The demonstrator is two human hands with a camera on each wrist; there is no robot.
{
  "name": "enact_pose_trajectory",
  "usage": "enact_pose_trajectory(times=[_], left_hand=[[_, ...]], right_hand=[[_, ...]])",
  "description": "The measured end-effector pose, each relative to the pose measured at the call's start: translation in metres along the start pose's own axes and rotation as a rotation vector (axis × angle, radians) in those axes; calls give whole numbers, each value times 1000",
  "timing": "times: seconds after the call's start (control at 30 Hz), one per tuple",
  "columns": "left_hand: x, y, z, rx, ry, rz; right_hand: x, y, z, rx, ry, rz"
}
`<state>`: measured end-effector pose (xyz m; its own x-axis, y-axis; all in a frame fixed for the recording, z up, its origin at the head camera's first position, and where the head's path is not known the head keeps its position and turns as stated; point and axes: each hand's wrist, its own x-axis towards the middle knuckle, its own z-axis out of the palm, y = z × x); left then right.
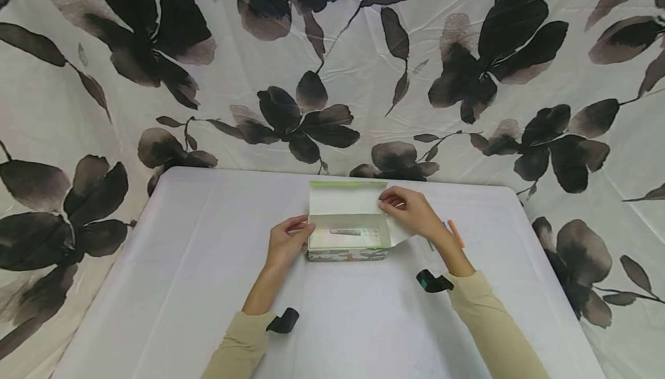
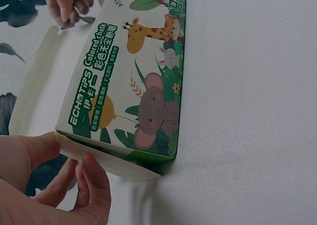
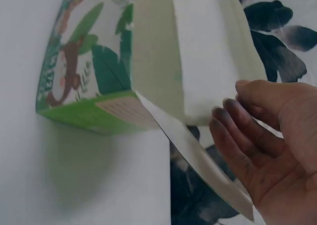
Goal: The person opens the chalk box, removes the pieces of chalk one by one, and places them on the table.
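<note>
A coloured chalk box (image 1: pixel 349 254), printed with cartoon animals, stands on the table with its lid (image 1: pixel 343 199) raised at the back. Pale contents (image 1: pixel 363 237) and a small printed strip show inside. At the box's left end, my left hand (image 1: pixel 288 243) pinches the white end flap (image 2: pixel 106 158) between thumb and finger. My right hand (image 1: pixel 410 209) is at the lid's right edge, its fingers loosely bent; whether the fingertips press on the lid is unclear. Below that hand the right end flap (image 3: pixel 198 160) sticks outward from the box.
An orange stick-like thing (image 1: pixel 456 233) lies right of the box, partly behind the right forearm, beside a thin dark one (image 1: pixel 431 245). The white-covered table (image 1: pixel 197 263) ends at a flower-patterned cloth (image 1: pixel 291 67) behind it.
</note>
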<state>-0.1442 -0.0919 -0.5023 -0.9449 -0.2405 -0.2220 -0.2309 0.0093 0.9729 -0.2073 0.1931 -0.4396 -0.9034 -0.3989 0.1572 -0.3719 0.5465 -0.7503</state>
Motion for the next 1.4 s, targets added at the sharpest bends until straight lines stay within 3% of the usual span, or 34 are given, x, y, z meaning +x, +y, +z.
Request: enact_pose_trajectory(times=[0.73, 0.9, 1.0, 1.4], left_hand=[[0, 0, -1, 4, -5, 8], [0, 0, -1, 18, -10, 22], [0, -1, -1, 5, -12, 24], [0, -2, -2, 3, -2, 25]], right_hand=[[6, -2, 58, 40, -388, -79], [8, -3, 68, -35, -455, -109], [10, -4, 71, -92, -497, -104], [23, -7, 78, -140, -646, -9]])
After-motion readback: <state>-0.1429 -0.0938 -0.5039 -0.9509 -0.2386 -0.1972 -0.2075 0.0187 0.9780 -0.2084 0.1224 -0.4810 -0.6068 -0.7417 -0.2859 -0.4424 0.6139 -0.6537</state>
